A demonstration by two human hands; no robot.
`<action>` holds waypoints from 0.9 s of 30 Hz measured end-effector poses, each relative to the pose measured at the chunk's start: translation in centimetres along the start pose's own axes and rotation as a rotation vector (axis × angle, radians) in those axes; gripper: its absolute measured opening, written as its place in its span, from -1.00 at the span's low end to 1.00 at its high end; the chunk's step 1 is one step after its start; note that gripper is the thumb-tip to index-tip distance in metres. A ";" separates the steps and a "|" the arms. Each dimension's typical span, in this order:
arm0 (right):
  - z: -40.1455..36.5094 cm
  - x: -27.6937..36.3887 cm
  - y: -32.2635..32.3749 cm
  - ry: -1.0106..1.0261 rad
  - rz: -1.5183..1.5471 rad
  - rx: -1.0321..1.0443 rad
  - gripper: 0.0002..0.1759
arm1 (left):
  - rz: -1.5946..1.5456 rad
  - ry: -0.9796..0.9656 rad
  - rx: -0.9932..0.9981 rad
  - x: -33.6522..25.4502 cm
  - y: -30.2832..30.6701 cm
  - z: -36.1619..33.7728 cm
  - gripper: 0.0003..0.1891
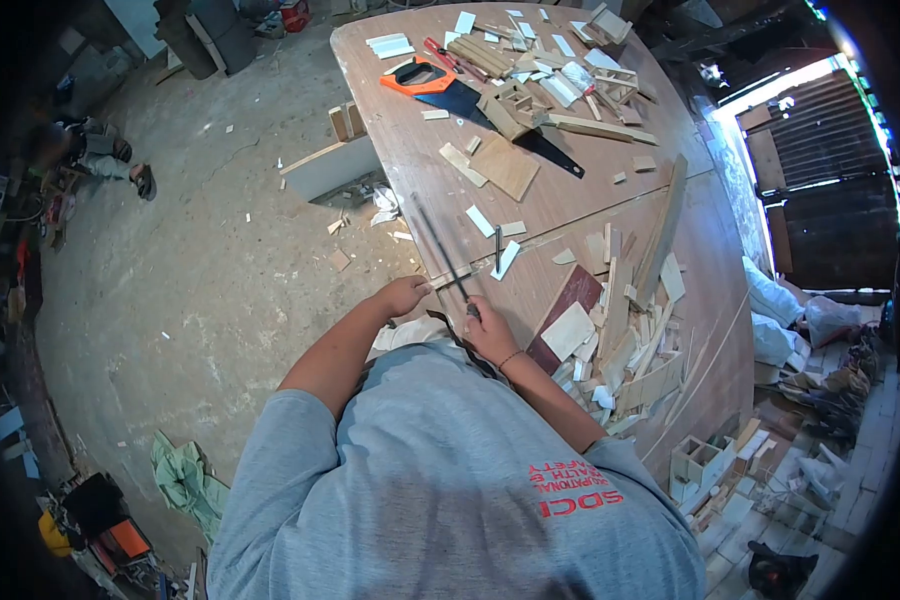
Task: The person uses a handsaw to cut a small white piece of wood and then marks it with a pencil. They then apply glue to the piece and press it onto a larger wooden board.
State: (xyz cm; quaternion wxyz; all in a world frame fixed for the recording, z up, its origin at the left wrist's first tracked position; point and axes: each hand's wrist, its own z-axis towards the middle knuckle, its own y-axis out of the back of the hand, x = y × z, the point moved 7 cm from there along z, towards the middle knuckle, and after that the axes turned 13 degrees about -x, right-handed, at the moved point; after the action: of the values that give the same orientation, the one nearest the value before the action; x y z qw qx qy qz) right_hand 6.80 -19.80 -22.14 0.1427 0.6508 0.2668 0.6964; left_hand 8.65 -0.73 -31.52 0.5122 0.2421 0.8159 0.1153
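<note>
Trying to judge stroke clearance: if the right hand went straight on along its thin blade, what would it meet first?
Probably the small wood strip the left hand pins at the table edge, just ahead of the right hand; depth unclear.

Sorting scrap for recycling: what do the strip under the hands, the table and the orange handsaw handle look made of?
Strip: pale, bare wood with an unfinished look. Table: brown wood sheet, likely plywood, matte, with grain and a seam visible. Handle: smooth, bright orange, probably plastic.

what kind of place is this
Probably a small woodworking shop: a wooden worktable strewn with offcuts, an orange-handled handsaw, and the right hand gripping a thin blade.
</note>
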 end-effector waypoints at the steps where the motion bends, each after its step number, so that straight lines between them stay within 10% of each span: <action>1: -0.1 -0.6 -1.1 0.021 -0.028 0.056 -0.59 | 0.030 -0.006 -0.002 -0.1 0.1 -0.1 -0.54; 14: -1.4 0.9 -4.4 0.065 -0.384 0.265 -0.17 | 0.107 0.093 0.075 -0.4 0.2 -0.3 -0.44; 27: -2.3 1.0 -5.7 0.063 -0.555 0.368 -0.18 | 0.051 0.092 0.092 0.1 0.5 -0.4 -0.41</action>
State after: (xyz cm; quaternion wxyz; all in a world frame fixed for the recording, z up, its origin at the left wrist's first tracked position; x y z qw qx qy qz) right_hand 3.55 -15.03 -24.52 0.1988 0.5463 0.5596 0.5907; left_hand 8.39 -0.23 -31.14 0.4592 0.2804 0.8367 0.1017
